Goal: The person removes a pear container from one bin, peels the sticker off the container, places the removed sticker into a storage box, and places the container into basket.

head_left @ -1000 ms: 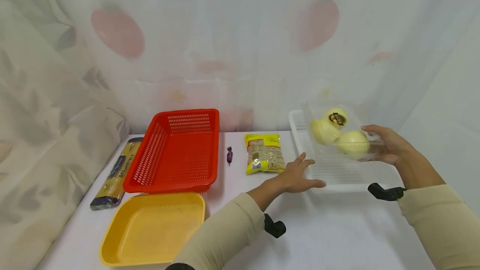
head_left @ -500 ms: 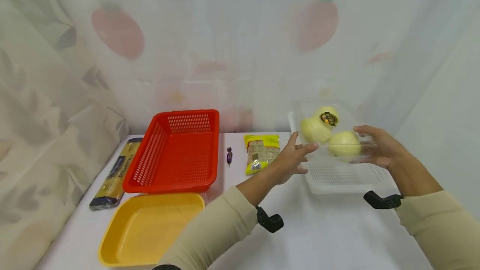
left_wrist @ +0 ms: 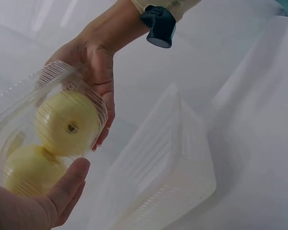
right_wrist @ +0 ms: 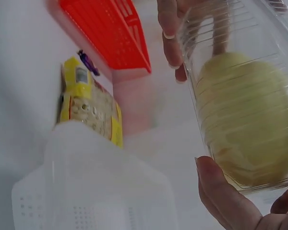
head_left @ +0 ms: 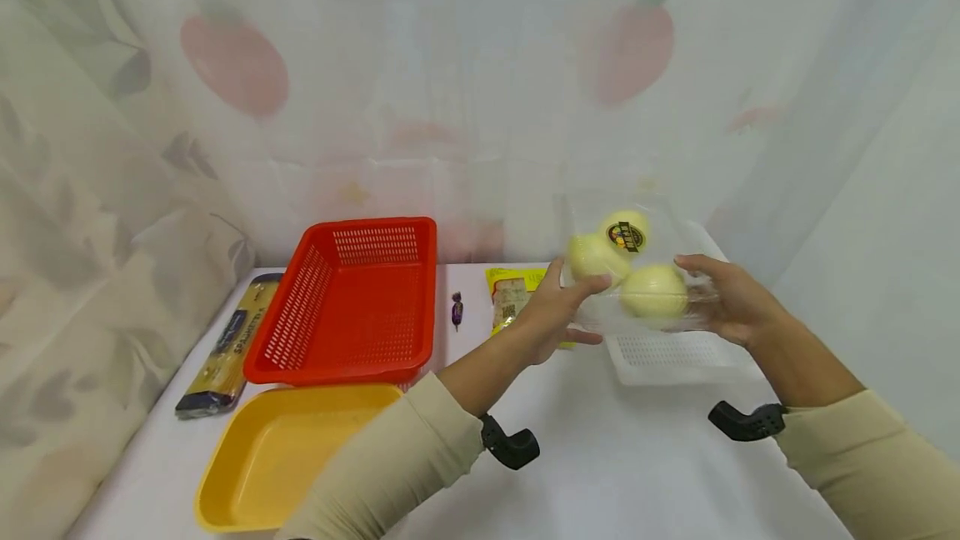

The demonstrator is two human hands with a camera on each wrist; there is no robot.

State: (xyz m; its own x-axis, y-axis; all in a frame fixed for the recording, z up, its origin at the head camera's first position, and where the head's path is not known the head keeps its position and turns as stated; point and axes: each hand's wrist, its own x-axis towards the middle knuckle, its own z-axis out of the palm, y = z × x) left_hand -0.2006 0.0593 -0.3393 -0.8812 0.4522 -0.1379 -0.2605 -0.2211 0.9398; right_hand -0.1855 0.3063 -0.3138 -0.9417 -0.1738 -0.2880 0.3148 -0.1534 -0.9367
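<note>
The right grip (head_left: pixel 738 302) is closed on one end of the clear box (head_left: pixel 628 273), thumb above; the left grip (head_left: pixel 542 319), spread wider, clasps the other end. So the box, with yellow fruit (head_left: pixel 654 292) inside, sits between them, raised. Beneath the right grip stands the white basket (head_left: pixel 675 355); beyond the left, the bag (head_left: pixel 510 292), then candy (head_left: pixel 457 312).

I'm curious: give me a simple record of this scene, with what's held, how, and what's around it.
Held: clear rectangular plastic box
Contents: three pale yellow round fruits or vegetables; kind unclear
Left hand: grips the box's left side
Right hand: grips its right side
Beneath: white perforated plastic basket, apart from the box
Further left: red perforated plastic basket; yellow plastic tray in front of it
Far left: flat golden spaghetti packet
Between the baskets: small purple wrapped candy; yellow-and-clear plastic bag, partly hidden by the left hand
</note>
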